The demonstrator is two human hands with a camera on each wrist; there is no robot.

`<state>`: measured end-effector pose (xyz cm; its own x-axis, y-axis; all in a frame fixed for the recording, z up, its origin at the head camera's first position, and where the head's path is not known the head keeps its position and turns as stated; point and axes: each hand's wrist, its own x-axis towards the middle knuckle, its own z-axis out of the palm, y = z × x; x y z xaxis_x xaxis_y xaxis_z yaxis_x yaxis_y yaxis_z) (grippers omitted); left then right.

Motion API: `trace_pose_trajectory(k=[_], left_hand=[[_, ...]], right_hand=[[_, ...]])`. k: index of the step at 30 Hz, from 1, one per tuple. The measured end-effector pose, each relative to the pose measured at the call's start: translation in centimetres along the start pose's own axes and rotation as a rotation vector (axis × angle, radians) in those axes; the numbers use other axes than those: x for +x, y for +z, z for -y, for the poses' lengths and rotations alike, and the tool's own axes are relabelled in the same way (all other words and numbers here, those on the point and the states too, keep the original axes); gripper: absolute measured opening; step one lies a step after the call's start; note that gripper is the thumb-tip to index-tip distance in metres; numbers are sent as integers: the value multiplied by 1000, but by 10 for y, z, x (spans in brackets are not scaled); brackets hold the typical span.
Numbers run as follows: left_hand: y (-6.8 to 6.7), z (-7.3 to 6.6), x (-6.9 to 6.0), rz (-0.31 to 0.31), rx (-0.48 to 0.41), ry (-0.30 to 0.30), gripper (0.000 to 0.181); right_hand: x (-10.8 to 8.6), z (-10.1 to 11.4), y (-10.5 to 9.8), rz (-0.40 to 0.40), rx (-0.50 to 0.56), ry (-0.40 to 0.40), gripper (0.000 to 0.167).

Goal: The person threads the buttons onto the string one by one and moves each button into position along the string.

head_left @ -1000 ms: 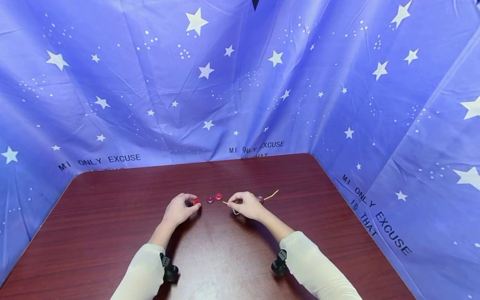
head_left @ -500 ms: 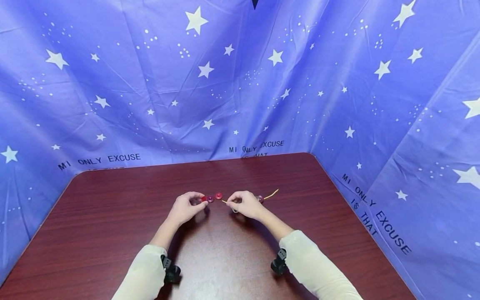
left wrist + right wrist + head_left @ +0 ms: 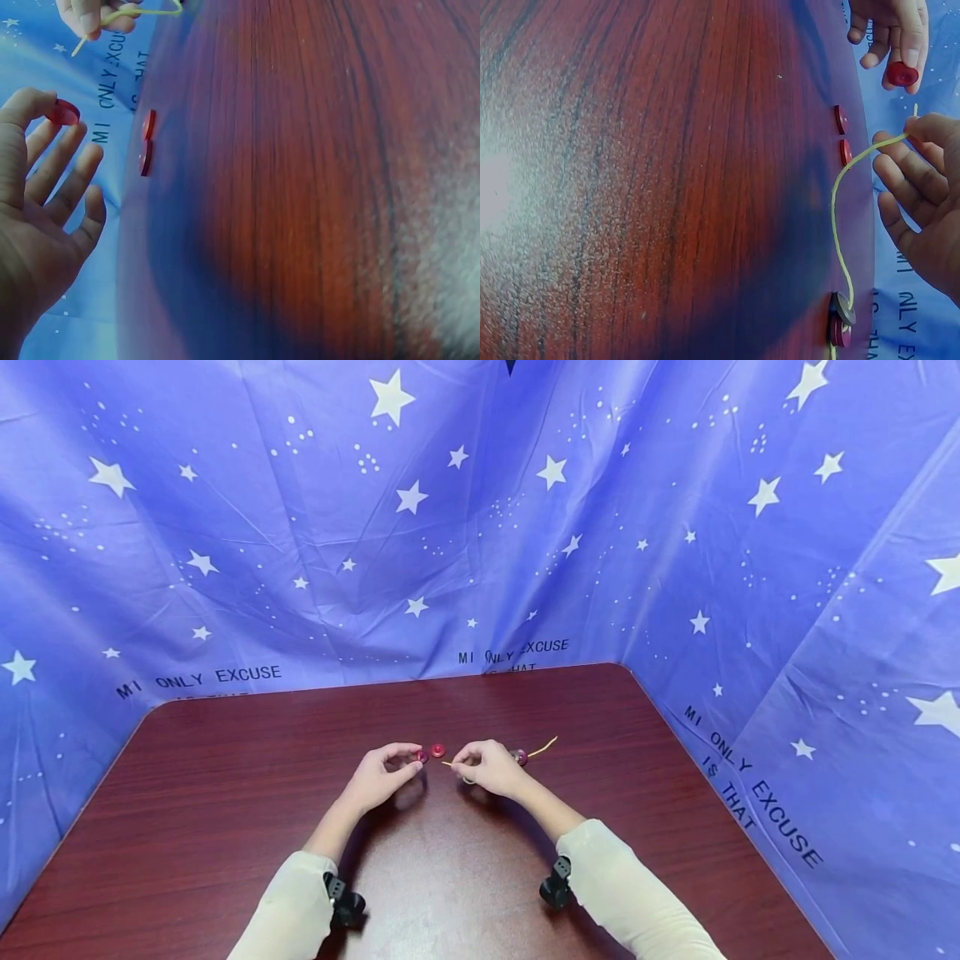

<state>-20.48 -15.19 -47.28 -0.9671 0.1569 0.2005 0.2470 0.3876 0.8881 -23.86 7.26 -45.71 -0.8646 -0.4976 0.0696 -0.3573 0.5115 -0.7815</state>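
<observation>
My left hand (image 3: 386,777) pinches a round red button (image 3: 64,112) between thumb and forefinger, raised off the table. The other fingers of that hand are spread. Facing it, my right hand (image 3: 491,770) pinches a yellow string (image 3: 835,210) near its tip, and a short end sticks out toward the held button, apart from it. Lower on the string sit a grey button (image 3: 843,309) and a dark red one (image 3: 843,335). On the table between the hands lie a red button (image 3: 438,750) and a purplish button (image 3: 841,119), partly behind my left fingertips in the head view.
The buttons lie on a dark reddish wooden table (image 3: 300,727). A blue star-print curtain (image 3: 480,568) hangs behind it and on both sides. The string's far end (image 3: 543,746) trails on the table to the right. Black wrist cameras sit on both sleeves.
My left hand has moved right with the red button, closer to the string's tip, and now partly covers the purplish button. My right hand stays almost still.
</observation>
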Motion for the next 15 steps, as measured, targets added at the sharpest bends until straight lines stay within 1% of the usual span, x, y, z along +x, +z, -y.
trace_pose_trajectory(k=[5,7,9,15], left_hand=[[-3,-24,-7,43,-78,4,31],[-3,-27,-8,57,-99,13,31],[-1,-22,-6,67,-123,15,31],[6,0,0,91,-199,28,33]], right_hand=[[1,2,1,15,30,34,7],[1,4,1,22,44,51,7],[1,5,1,26,53,60,8],[2,6,2,20,54,70,11]])
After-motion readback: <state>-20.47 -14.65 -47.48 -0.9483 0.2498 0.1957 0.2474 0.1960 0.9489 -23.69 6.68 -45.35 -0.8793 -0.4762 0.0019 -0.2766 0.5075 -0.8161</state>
